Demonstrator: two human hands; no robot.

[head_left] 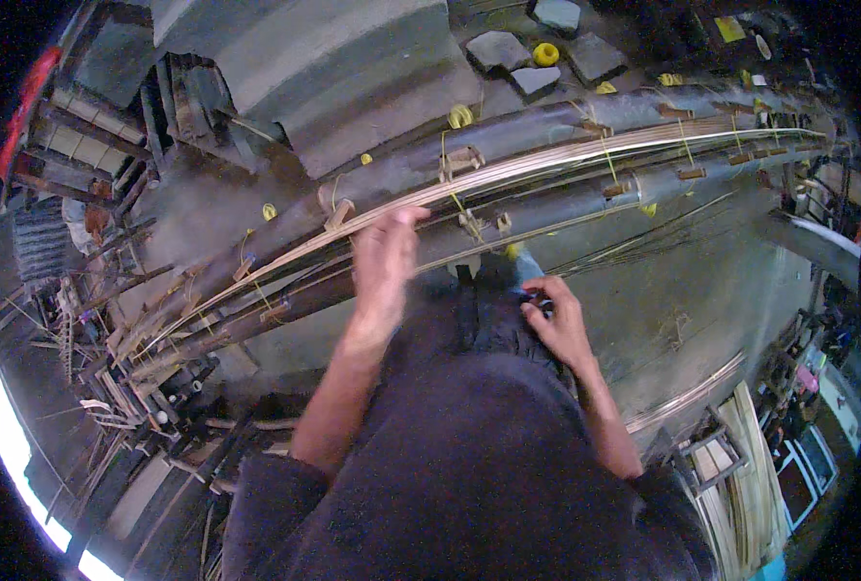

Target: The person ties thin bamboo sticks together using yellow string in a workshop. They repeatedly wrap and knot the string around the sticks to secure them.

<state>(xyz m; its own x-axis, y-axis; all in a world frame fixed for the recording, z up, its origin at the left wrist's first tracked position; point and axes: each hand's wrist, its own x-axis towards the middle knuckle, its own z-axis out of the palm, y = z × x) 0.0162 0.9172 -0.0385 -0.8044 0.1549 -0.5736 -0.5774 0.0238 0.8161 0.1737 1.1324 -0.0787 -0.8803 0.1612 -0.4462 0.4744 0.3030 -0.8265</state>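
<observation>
A long bundle of thin pale strips (566, 155), perhaps split wood or bamboo, lies along two long dark pipes. My left hand (384, 263) is at the near edge of the bundle, its fingers slightly blurred; whether they grip a strip is unclear. Yellow ties (459, 201) cross the pipes beside small wooden blocks (471, 225). My right hand (554, 318) is beside my waist, its thumb and fingers curled together. Something small and dark or blue shows at its fingertips, too small to name. Beyond that hand sits a light blue patch (527, 263).
Flat stone slabs (496, 50) and a yellow roll (545, 54) lie on the floor at the far side. Wooden frames and scraps (183, 107) crowd the left. Thin dark rods (624, 247) lie to the right. Pale planks (755, 474) stand at the near right.
</observation>
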